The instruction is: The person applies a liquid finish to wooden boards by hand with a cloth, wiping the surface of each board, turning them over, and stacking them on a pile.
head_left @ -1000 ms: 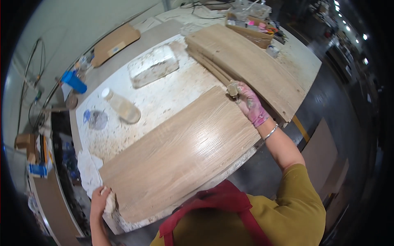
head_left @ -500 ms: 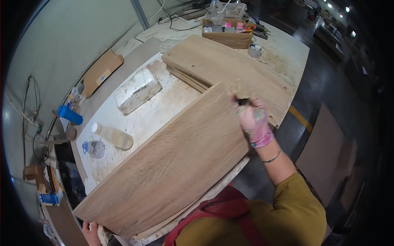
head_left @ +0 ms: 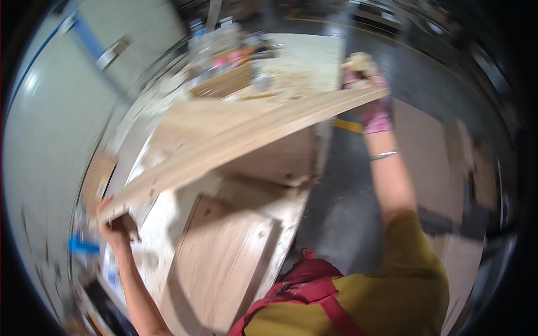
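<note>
A wood-grain board [head_left: 241,137] is lifted and tilted above the table, its edge turned up toward me. My left hand [head_left: 116,231] grips its near left end, fingers curled round the edge. My right hand [head_left: 378,116], in a pink stained glove, is closed on the far right end. A pale crumpled wad, perhaps a rag [head_left: 360,60], shows at that hand's fingers, blurred. Beneath lies a smaller wood-grain panel [head_left: 224,257] with holes near its corners. Another wood-grain board [head_left: 286,154] lies farther off, partly covered by the raised one.
A white worktable [head_left: 311,56] with dusty marks carries a cardboard box [head_left: 224,81] of bottles and small items at its far end. A blue bottle [head_left: 84,245] is at the left. Large flat sheets [head_left: 426,162] lie to the right, past the floor's yellow line [head_left: 348,125].
The board lying flat has been raised and tipped up between both hands, uncovering the panel below. My right hand went from above the board to its far end. The view has turned.
</note>
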A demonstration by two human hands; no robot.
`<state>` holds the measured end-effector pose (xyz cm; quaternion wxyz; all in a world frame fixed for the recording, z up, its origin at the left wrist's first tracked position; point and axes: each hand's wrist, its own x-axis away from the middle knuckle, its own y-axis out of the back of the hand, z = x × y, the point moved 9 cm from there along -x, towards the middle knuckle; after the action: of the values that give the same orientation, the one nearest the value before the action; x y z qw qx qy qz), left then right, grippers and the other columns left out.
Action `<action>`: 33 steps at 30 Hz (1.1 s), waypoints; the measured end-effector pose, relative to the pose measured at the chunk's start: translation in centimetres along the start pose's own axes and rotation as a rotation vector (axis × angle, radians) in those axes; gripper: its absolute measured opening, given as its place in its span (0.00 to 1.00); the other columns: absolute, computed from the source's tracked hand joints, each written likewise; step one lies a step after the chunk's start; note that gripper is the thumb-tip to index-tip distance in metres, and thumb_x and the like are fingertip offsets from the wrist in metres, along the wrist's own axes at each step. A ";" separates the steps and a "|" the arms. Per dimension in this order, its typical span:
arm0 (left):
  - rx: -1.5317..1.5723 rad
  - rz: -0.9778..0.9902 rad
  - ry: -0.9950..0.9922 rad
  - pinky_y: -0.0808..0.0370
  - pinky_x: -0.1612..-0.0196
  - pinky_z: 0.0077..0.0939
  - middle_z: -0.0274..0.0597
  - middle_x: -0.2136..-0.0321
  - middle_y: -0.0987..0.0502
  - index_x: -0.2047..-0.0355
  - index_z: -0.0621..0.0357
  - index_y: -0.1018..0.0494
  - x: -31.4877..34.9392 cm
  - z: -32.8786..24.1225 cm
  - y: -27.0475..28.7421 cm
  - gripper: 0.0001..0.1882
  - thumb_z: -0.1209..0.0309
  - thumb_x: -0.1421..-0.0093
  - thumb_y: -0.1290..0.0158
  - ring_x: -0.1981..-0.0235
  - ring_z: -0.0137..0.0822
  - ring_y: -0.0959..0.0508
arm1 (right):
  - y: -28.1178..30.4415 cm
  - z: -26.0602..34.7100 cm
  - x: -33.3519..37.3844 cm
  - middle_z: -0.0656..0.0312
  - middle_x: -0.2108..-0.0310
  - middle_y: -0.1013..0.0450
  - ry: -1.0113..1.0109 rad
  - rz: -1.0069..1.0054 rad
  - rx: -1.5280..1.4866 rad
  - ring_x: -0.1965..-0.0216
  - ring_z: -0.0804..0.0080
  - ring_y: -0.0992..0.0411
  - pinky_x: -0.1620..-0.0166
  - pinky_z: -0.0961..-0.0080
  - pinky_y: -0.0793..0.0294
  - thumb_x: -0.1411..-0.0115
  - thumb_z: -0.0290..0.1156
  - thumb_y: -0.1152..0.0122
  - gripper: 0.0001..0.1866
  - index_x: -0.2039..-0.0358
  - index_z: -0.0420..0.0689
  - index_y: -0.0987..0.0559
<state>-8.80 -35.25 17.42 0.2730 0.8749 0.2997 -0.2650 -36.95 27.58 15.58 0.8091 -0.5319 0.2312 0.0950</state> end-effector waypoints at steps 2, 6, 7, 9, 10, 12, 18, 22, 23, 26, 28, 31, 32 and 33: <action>0.114 0.084 0.065 0.31 0.49 0.29 0.46 0.52 0.30 0.52 0.69 0.32 -1.7 7.1 -1.7 0.19 0.78 0.45 0.53 0.52 0.36 0.29 | 3.6 -1.2 1.3 0.58 0.60 0.27 -0.055 0.177 -0.082 0.55 0.67 0.29 0.51 0.66 0.26 0.38 0.29 0.50 0.10 0.58 0.38 0.27; 0.168 0.118 0.482 0.31 0.49 0.29 0.44 0.52 0.28 0.48 0.65 0.32 -2.0 15.2 -5.5 0.22 0.69 0.41 0.53 0.52 0.35 0.28 | 1.5 -2.6 6.8 0.64 0.56 0.34 -0.039 -0.154 0.278 0.57 0.75 0.32 0.53 0.68 0.27 0.41 0.28 0.48 0.14 0.54 0.42 0.30; 0.158 0.284 0.528 0.30 0.51 0.29 0.44 0.53 0.28 0.48 0.64 0.32 -2.5 17.9 -6.8 0.21 0.69 0.42 0.53 0.54 0.35 0.27 | 0.7 -2.9 8.1 0.65 0.57 0.33 -0.047 -0.227 0.327 0.57 0.77 0.33 0.54 0.70 0.27 0.42 0.27 0.47 0.15 0.53 0.43 0.30; 0.093 0.524 0.627 0.28 0.55 0.29 0.45 0.56 0.26 0.49 0.63 0.31 -1.1 21.9 -9.6 0.21 0.68 0.42 0.53 0.57 0.35 0.26 | 1.6 -4.4 9.9 0.67 0.58 0.33 -0.082 -0.318 0.458 0.57 0.79 0.33 0.56 0.73 0.27 0.42 0.27 0.45 0.16 0.53 0.44 0.30; 0.045 0.601 0.680 0.28 0.57 0.28 0.45 0.58 0.26 0.50 0.63 0.31 -1.0 21.3 -12.5 0.21 0.67 0.43 0.52 0.58 0.35 0.26 | 2.5 -4.8 10.9 0.67 0.59 0.33 -0.102 -0.334 0.543 0.57 0.79 0.33 0.57 0.74 0.27 0.42 0.27 0.45 0.16 0.53 0.44 0.30; 0.001 0.596 0.800 0.25 0.70 0.26 0.40 0.68 0.24 0.57 0.63 0.28 0.2 18.7 -15.2 0.15 0.67 0.41 0.51 0.72 0.31 0.24 | 1.6 -5.1 12.6 0.63 0.57 0.31 -0.040 -0.364 0.671 0.58 0.77 0.32 0.55 0.75 0.30 0.43 0.26 0.45 0.17 0.52 0.42 0.30; 0.420 0.508 1.017 0.27 0.72 0.25 0.39 0.71 0.25 0.51 0.54 0.32 2.4 15.7 -20.7 0.21 0.54 0.36 0.56 0.74 0.32 0.25 | 0.8 -7.8 13.0 0.59 0.53 0.32 0.083 -0.125 1.144 0.53 0.74 0.34 0.51 0.78 0.33 0.44 0.24 0.44 0.15 0.54 0.38 0.29; 0.478 0.411 1.003 0.24 0.71 0.28 0.39 0.74 0.24 0.68 0.58 0.28 2.6 15.0 -24.2 0.16 0.57 0.38 0.53 0.75 0.33 0.23 | 0.3 -12.1 11.7 0.58 0.52 0.33 0.051 0.089 1.226 0.52 0.74 0.35 0.50 0.78 0.34 0.44 0.23 0.43 0.16 0.55 0.36 0.29; 0.437 0.359 0.994 0.27 0.68 0.24 0.37 0.71 0.24 0.62 0.64 0.27 2.6 14.9 -24.1 0.18 0.59 0.39 0.50 0.72 0.28 0.25 | 0.4 -12.7 11.6 0.58 0.51 0.33 0.041 0.102 1.233 0.50 0.72 0.35 0.49 0.77 0.34 0.45 0.22 0.44 0.16 0.55 0.35 0.30; 0.409 0.224 0.883 0.29 0.66 0.23 0.35 0.72 0.24 0.62 0.62 0.26 2.8 12.0 -21.5 0.17 0.59 0.39 0.49 0.71 0.27 0.26 | 0.5 -11.9 11.2 0.58 0.52 0.32 0.070 0.057 1.152 0.50 0.71 0.34 0.49 0.77 0.34 0.44 0.21 0.45 0.16 0.54 0.36 0.29; 0.532 0.181 0.880 0.29 0.65 0.22 0.35 0.72 0.24 0.62 0.61 0.26 3.9 8.8 -18.1 0.16 0.60 0.39 0.50 0.71 0.27 0.27 | 1.1 -11.3 10.9 0.58 0.53 0.31 -0.022 -0.032 1.175 0.52 0.71 0.32 0.51 0.78 0.32 0.42 0.24 0.46 0.17 0.51 0.38 0.30; 0.332 0.082 0.789 0.32 0.68 0.20 0.33 0.74 0.28 0.66 0.59 0.25 7.4 4.3 -8.4 0.15 0.60 0.38 0.54 0.73 0.26 0.30 | 1.6 -11.3 11.4 0.58 0.51 0.32 -0.256 -0.159 0.917 0.53 0.72 0.32 0.54 0.78 0.30 0.41 0.26 0.46 0.17 0.51 0.39 0.30; 0.363 0.059 0.757 0.32 0.68 0.20 0.32 0.76 0.29 0.68 0.59 0.26 9.8 3.7 -4.6 0.15 0.59 0.38 0.55 0.74 0.25 0.30 | 0.5 -12.2 11.7 0.58 0.50 0.32 -0.282 -0.141 0.813 0.54 0.71 0.31 0.55 0.78 0.30 0.41 0.25 0.46 0.17 0.51 0.40 0.31; 0.292 0.022 0.682 0.32 0.70 0.19 0.32 0.76 0.29 0.69 0.58 0.26 11.8 1.9 -1.4 0.14 0.60 0.38 0.55 0.75 0.24 0.31 | -0.6 -13.0 12.1 0.57 0.50 0.33 -0.308 -0.129 0.718 0.54 0.71 0.31 0.56 0.77 0.29 0.41 0.25 0.46 0.16 0.52 0.40 0.31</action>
<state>-2.29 -31.09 8.21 0.0326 0.9458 0.3230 0.0049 -29.72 14.43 6.04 0.9732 -0.2080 0.0916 0.0359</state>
